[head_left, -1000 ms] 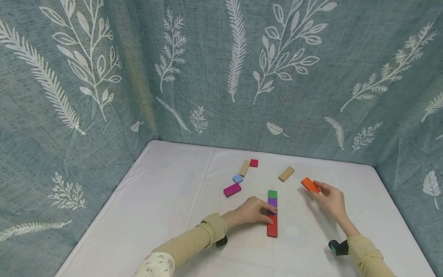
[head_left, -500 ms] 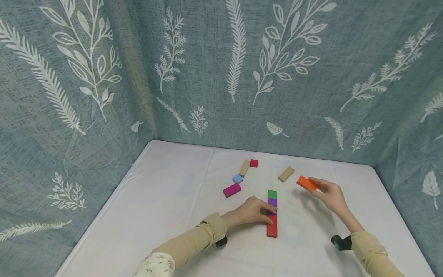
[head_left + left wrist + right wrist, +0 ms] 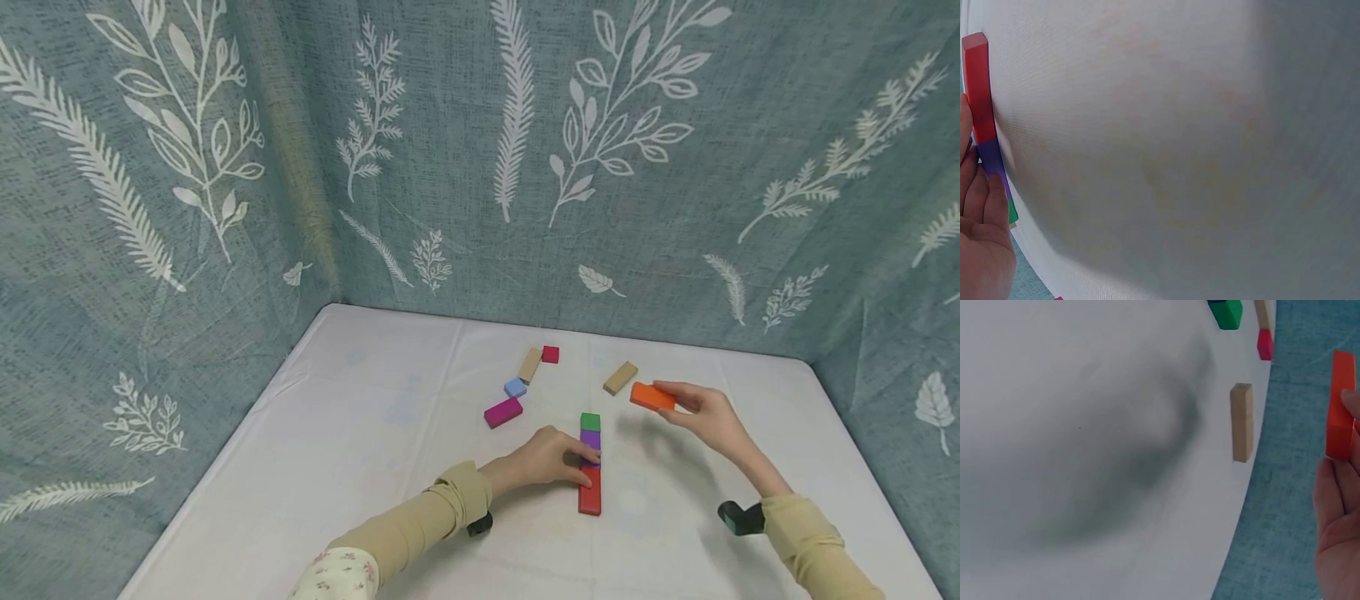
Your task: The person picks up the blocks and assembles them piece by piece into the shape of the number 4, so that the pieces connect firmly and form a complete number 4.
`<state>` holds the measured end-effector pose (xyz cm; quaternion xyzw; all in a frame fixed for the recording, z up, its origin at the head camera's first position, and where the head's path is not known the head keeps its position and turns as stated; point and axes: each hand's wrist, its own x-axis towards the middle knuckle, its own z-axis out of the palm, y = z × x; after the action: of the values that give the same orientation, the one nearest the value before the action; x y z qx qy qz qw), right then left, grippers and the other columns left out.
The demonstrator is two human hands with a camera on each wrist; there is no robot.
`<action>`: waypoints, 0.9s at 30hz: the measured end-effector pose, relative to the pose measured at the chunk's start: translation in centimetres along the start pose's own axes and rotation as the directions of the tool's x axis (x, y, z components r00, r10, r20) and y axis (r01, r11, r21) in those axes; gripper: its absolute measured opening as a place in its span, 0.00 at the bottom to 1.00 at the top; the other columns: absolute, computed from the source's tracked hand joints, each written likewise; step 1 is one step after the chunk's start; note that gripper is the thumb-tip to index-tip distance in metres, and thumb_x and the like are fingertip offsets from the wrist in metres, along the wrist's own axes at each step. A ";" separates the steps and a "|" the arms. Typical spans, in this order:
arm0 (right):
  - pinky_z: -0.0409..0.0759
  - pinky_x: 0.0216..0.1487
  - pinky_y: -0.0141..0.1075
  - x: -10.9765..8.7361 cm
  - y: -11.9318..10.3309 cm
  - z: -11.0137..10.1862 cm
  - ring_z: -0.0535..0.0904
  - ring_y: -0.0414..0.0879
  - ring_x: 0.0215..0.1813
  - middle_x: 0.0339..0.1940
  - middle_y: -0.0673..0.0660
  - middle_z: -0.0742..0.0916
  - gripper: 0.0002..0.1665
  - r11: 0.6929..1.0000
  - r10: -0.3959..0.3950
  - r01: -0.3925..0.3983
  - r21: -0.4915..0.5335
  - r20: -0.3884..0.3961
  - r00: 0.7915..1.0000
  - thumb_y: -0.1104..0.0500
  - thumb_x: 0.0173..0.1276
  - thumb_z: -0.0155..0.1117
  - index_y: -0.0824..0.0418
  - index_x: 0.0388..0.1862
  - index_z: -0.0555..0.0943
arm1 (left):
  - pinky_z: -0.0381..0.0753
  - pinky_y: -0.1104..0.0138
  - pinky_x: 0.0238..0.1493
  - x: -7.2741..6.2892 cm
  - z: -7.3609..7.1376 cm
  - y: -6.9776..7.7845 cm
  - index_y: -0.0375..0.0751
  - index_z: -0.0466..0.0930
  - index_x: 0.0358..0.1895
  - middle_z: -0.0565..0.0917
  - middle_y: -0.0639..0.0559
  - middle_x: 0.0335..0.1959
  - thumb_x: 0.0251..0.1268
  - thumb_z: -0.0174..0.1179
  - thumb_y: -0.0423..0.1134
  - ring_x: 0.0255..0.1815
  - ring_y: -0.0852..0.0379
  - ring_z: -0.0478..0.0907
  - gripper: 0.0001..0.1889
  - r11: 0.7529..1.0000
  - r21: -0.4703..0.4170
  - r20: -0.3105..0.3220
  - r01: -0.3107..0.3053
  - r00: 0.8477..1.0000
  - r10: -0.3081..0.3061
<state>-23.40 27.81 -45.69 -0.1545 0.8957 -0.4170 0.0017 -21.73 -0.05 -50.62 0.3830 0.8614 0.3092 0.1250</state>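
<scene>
In the head view a straight row runs away from me: a red block nearest, a purple block behind it, a green block at the far end. My left hand comes from the left and holds the row where red and purple meet, thumb on the red block. Its fingers lie along the purple block in the left wrist view. My right hand pinches an orange block by its right end, raised above the table. The right wrist view shows thumb and fingers on that orange block.
Right of the green end lies a tan wooden block. Farther left are a magenta block, a light blue block, another tan block and a small crimson block. Patterned curtains surround the white table.
My right hand has carried the orange block leftward, toward the tan block, and turned it more level across the view. My left hand and the row have stayed in place.
</scene>
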 end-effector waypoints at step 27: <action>0.76 0.57 0.47 1.0 1.1 1.8 0.76 0.64 0.59 0.56 0.69 0.82 0.24 0.999 -0.039 0.036 0.021 0.156 0.987 0.69 0.60 0.64 0.70 0.57 0.77 | 0.72 0.79 0.54 0.0 0.0 -0.2 0.49 0.84 0.51 0.84 0.60 0.51 0.55 0.68 0.45 0.56 0.65 0.78 0.19 1.000 0.006 -0.005 -0.021 1.000 0.021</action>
<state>-24.47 26.87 -47.54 -0.2036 0.8860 -0.4114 0.0657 -21.84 -0.11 -50.78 0.3918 0.8586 0.3087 0.1184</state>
